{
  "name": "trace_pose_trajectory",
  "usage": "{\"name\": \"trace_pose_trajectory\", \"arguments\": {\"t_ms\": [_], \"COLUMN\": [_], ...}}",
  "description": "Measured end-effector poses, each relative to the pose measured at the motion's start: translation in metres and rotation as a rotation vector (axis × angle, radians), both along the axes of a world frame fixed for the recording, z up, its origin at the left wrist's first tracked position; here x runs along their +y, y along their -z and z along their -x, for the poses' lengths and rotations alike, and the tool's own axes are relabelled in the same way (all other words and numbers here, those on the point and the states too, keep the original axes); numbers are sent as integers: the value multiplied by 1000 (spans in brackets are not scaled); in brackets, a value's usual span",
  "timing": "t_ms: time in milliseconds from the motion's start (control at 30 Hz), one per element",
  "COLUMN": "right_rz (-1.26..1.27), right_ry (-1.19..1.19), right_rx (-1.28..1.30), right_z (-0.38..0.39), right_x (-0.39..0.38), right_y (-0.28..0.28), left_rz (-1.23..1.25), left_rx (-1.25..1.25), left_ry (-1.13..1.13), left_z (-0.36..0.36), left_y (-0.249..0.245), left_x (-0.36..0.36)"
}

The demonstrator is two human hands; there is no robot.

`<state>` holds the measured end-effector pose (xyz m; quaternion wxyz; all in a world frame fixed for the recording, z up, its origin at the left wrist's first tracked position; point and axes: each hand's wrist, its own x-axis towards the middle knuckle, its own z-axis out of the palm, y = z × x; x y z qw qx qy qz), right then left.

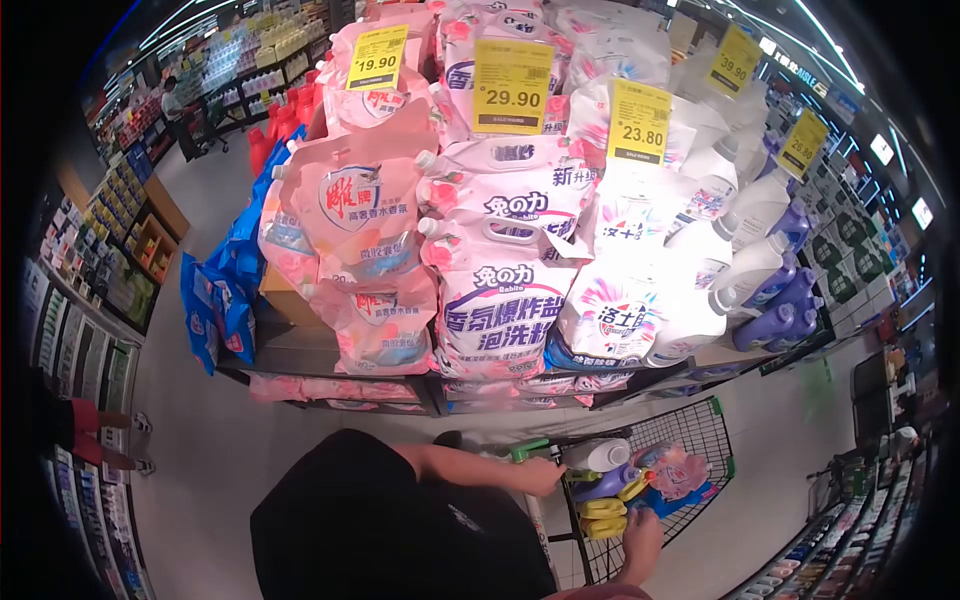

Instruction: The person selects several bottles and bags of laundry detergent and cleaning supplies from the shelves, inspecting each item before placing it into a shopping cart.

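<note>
My left hand (543, 477) is closed round the handle bar of a shopping cart (715, 425), close to its green end piece (530, 450). Inside the cart, my right hand (642, 532) has its fingers curled beside the yellow bottles (603, 518) and a blue package (682, 500); what it grips, if anything, is hidden. A white bottle (598, 456), a purple bottle (605, 484) and a clear pink-patterned bag (680, 470) also lie in the cart.
Ahead is a display of pink detergent pouches (505, 310) and white bottles (690, 325) with yellow price signs (513, 87). Blue bags (215, 310) hang at its left. Shelves (890, 500) line the right side. One person (185, 115) stands far left; another's legs (95, 430) show lower left.
</note>
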<state>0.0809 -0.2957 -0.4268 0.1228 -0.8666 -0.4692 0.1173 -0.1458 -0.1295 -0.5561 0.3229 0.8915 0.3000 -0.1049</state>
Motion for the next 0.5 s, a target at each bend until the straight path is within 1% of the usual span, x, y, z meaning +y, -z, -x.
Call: {"name": "trace_pose_trajectory", "arguments": {"t_ms": [33,67,100,167,200,267,300,367,433,467,500], "right_rz": [-27,-79,-130,-279,-322,-425,-482,-606,-726,-791,-853], "right_ry": [-77,-165,-251,-442,-526,-666,-722,-790,-824,-841,-857], "right_rx": [6,25,46,202,239,303,333,349,322,334,345], "right_z": [13,28,44,73,84,105,117,138,155,161,167], "right_x": [31,59,86,134,154,193,211,244,280,299,320], "right_y": [-18,-35,-52,-77,-86,-105,-115,-145,-166,-173,-177], "left_rz": [12,80,84,87,199,422,537,780,834,850,889], "left_rx": [-31,10,-177,-554,-665,-586,-536,-876,-804,-805,-825], "left_ry": [1,11,66,186,233,46,-49,-355,-611,-740,-829], "left_z": [1,0,5,17,26,49,63,87,116,130,139], "left_y": [6,-10,-10,-6,-11,-48,-58,-30,-30,-43,-44], "left_x": [0,2,6,12,22,43,47,57,81,92,96]}}
